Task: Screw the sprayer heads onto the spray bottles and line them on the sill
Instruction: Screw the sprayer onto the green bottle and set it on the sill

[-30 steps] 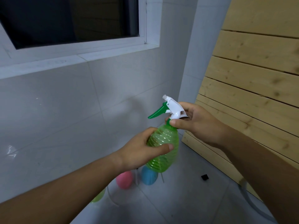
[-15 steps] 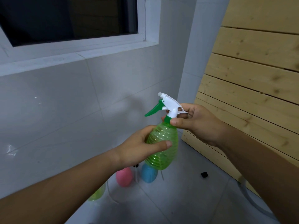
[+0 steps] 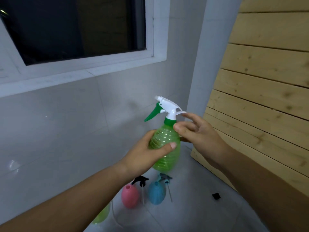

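The left hand is clamped around the ribbed body of the green spray bottle, holding it upright in the air below the white window sill. The right hand hangs just beside the bottle's neck with fingers spread, gripping nothing, and the white sprayer head sits on the green collar. Down on the tiled floor stand a pink bottle and a blue bottle, both capless, with loose sprayer heads lying near them.

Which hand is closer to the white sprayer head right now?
The right hand: its open fingers hover beside the sprayer head. The left hand sits lower, wrapped around the green bottle.
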